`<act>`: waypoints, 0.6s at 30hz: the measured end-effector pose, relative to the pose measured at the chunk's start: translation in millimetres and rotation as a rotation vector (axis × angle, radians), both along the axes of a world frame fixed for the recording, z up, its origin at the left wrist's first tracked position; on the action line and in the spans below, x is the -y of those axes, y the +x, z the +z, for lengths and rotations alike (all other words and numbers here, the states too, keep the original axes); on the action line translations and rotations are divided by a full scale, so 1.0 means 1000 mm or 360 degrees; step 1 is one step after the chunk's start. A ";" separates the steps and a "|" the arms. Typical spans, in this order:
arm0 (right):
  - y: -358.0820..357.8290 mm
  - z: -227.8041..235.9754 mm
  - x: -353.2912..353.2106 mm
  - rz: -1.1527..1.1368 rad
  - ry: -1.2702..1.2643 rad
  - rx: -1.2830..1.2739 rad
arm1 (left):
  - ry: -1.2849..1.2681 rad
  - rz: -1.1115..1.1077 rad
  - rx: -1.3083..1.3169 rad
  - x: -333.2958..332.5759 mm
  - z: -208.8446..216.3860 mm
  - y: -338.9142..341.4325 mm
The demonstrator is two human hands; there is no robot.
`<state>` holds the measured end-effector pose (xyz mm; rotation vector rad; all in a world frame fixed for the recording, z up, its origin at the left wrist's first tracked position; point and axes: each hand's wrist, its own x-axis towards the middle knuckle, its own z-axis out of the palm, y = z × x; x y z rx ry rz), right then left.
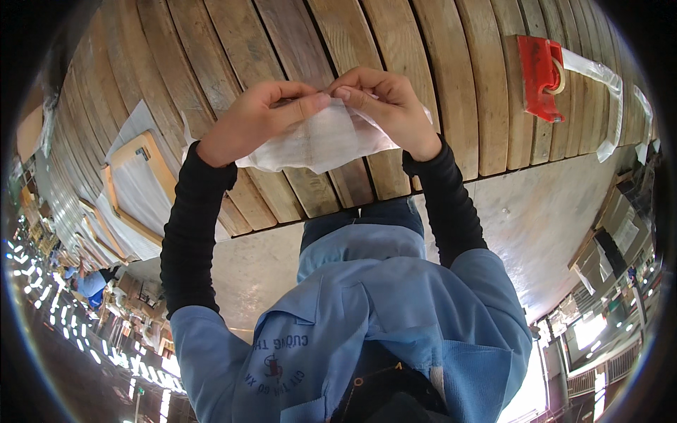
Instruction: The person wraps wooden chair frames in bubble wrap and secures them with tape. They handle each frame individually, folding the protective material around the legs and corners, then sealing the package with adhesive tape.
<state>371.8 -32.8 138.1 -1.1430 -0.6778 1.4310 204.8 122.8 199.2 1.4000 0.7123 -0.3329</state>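
Slatted wooden bench [458, 127]: thin white sheet [321, 146] found pinched between two hands, above the person's side of the boards.

Tearing was judged the chief risk: the material could split at the pinch if the hands drew apart. Dark gaps between boards might also catch the loose near edge, and a slackened grip could let it slip. Condition: white, partly see-through, creased, near edge uneven; whether anything lay within the folds could not be told. Left hand [252, 116] and right hand [392, 106] met at its far edge, thumbs and forefingers closed on it with hardly any gap; the hold of the remaining fingers could not be told. Red tape dispenser [534, 79] sat well apart to the right, pale wooden frame [127, 150] to the left.
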 end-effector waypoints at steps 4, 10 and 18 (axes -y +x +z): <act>-0.003 0.010 0.007 -0.0081 0.0028 0.0122 | 0.0220 0.0092 -0.0017 0.009 0.008 -0.001; -0.018 0.023 0.027 -0.0309 0.0122 0.0640 | 0.0540 -0.0094 0.0182 0.018 0.020 -0.006; -0.048 0.024 0.050 -0.0674 0.0559 0.1627 | 0.1492 -0.0577 0.0339 0.048 0.033 -0.020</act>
